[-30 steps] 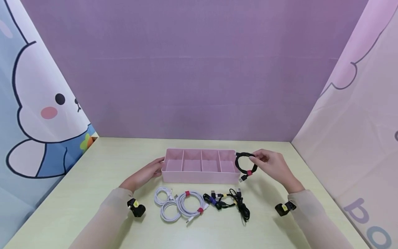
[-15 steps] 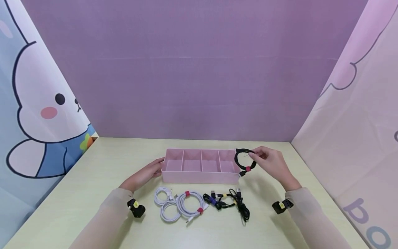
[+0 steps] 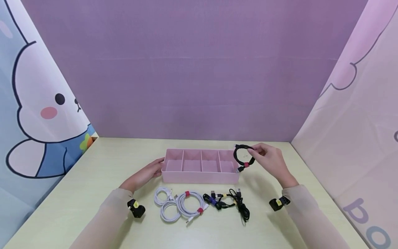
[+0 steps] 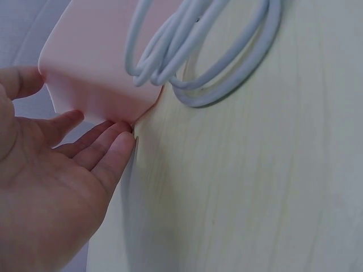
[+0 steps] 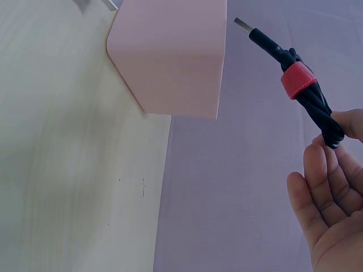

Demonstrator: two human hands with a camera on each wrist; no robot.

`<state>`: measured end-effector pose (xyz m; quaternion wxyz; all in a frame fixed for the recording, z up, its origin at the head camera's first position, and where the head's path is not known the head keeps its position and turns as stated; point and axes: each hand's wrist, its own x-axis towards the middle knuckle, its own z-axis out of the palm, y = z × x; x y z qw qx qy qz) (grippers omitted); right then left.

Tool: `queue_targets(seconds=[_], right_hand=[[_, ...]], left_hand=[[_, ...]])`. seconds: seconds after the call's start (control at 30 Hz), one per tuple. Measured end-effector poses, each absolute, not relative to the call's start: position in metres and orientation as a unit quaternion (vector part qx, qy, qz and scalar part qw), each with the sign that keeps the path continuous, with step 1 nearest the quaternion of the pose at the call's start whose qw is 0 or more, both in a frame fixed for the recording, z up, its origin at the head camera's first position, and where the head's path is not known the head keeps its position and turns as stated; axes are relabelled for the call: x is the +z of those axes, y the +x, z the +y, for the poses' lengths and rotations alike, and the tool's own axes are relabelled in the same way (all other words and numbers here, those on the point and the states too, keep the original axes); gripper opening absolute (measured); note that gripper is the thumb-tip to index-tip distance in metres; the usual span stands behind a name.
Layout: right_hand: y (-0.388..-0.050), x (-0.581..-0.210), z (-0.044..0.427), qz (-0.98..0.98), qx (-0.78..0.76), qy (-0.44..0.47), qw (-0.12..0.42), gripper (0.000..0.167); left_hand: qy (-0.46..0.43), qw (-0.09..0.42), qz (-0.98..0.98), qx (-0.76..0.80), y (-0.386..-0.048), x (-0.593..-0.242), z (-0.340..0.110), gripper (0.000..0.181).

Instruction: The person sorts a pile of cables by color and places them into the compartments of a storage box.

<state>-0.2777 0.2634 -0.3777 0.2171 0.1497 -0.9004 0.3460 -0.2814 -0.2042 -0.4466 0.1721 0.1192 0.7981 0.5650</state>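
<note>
A pink box [image 3: 200, 177] with four compartments in a row stands on the table; the compartments hold nothing visible. My left hand [image 3: 143, 176] touches its left end, and in the left wrist view the fingertips of that hand [image 4: 62, 175] rest against the box's end wall [image 4: 102, 85]. My right hand [image 3: 272, 163] pinches a coiled black cable [image 3: 235, 156] with a red tie above the box's right end. In the right wrist view the cable [image 5: 317, 107] hangs between thumb and fingers of my hand [image 5: 340, 209], clear of the box [image 5: 176, 62].
In front of the box lie several coiled white cables [image 3: 170, 220], the largest with red ties. To their right are black cables [image 3: 243, 211], with blue and yellow ties among them. A purple panel [image 3: 199, 86] rises behind the table, with printed cloths at both sides.
My right hand has moved slightly up and to the left, bringing the black cable from beside the box's right end to above its rim. The left hand and box have stayed put.
</note>
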Motion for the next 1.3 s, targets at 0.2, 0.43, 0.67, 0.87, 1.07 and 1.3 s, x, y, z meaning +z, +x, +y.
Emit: queue_targets(seconds=[0.2,0.43,0.67,0.87,1.07,1.3], right_hand=[[-0.282,-0.379,0.260,-0.894,0.354,0.147,0.231,0.024],[-0.286,-0.380,0.256,-0.892,0.360,0.136,0.238,0.025],[-0.291,-0.381,0.250,-0.890,0.364,0.139,0.238,0.025],[-0.293,-0.383,0.246,-0.890,0.366,0.143,0.232,0.024],[-0.294,-0.384,0.242,-0.889,0.372,0.139,0.227,0.024],[-0.296,-0.385,0.238,-0.890,0.371,0.144,0.221,0.022]], left_hand=[[0.119,0.171,0.798,0.565,-0.282,-0.447,-0.204,0.062],[0.118,0.169,0.798,0.566,-0.282,-0.447,-0.203,0.059],[0.121,0.167,0.798,0.567,-0.281,-0.446,-0.204,0.059],[0.119,0.168,0.798,0.566,-0.281,-0.447,-0.203,0.058],[0.116,0.166,0.800,0.565,-0.280,-0.446,-0.203,0.059],[0.111,0.168,0.801,0.564,-0.281,-0.445,-0.203,0.063]])
